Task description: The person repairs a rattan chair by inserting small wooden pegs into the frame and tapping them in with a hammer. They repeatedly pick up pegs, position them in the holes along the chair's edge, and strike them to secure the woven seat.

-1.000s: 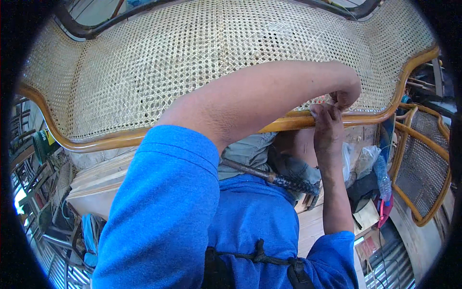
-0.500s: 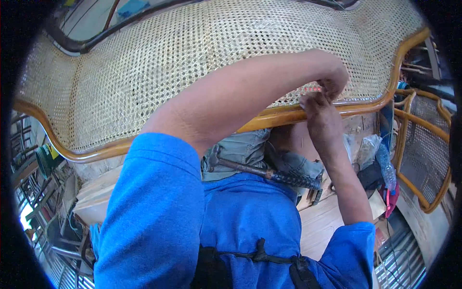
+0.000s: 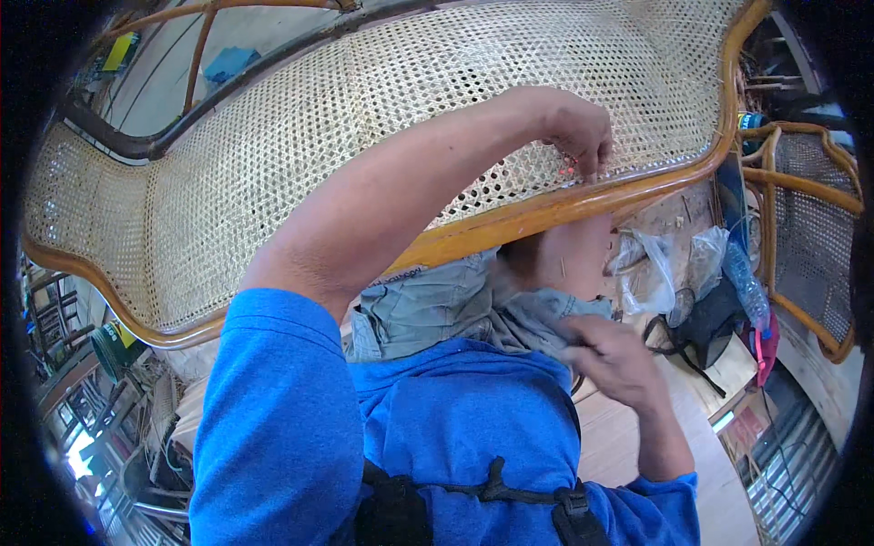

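Clearly, the woven cane panel (image 3: 273,164) stretches broad and pale beneath the outstretched left arm, bordered by a glossy brown wooden rim (image 3: 510,223) whose near edge runs over the person's lap. Toward the right end of that near edge, the left hand (image 3: 574,136) bends down, its fingers (image 3: 591,164) drawn close together and their tips at the strip where the weave meets the rim. The panel's open mesh therefore lies directly below and beyond these fingers, and the wood just on the near side of them. A small red patch (image 3: 568,169) shows against the cane immediately to the left of the fingertips; whether the fingers are clamped on anything there I cannot tell. The right hand (image 3: 614,359) is well apart from the panel, on the near side of the rim, in front of the grey-green shorts (image 3: 428,314); it is blurred, so I cannot tell how its fingers stand or whether they hold something. Beyond the rim's right end leans another cane-filled frame (image 3: 810,196), with a clear plastic bottle (image 3: 745,287) and a dark bag (image 3: 710,323) near it. A crumpled plastic bag (image 3: 648,278) lies between those and the person's leg. At the far left, below the rim's left corner, sits a green can (image 3: 111,353).
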A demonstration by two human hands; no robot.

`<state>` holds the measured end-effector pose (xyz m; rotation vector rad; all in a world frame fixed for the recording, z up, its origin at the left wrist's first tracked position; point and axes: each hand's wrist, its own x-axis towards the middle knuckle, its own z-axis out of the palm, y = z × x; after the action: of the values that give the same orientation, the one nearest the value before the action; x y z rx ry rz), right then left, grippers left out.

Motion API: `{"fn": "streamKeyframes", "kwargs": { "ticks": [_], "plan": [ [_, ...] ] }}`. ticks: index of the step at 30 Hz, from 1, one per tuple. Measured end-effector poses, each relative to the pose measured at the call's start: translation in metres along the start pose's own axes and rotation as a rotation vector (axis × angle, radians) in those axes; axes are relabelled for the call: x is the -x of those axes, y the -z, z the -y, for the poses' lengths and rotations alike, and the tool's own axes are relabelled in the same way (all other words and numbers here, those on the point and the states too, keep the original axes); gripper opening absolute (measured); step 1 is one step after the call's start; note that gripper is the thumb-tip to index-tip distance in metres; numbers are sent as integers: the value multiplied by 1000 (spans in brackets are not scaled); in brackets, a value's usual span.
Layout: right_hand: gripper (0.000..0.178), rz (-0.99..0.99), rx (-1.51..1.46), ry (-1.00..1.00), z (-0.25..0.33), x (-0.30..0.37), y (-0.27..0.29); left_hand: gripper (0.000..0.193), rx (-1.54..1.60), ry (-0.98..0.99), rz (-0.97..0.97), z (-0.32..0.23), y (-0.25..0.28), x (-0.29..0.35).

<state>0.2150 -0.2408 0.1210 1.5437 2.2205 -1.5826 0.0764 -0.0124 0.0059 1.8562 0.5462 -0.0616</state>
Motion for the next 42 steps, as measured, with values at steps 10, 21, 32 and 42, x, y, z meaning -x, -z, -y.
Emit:
{"fn": "streamKeyframes", "kwargs": {
  "ticks": [10, 21, 32, 42],
  "plan": [
    [26, -158, 28, -344, 7, -24, 32, 30, 71, 34, 14, -3, -2, 5],
    [26, -274, 81, -269, 16, -30, 31, 28, 62, 150, 87, -5, 2, 4],
    [20, -451, 279, -41, 11, -27, 10, 29, 83, 11, -1, 2, -6, 4],
    [22, -290, 347, -189, -11, -27, -6, 31, 81, -18, -53, -2, -9, 9]
  ]
}}
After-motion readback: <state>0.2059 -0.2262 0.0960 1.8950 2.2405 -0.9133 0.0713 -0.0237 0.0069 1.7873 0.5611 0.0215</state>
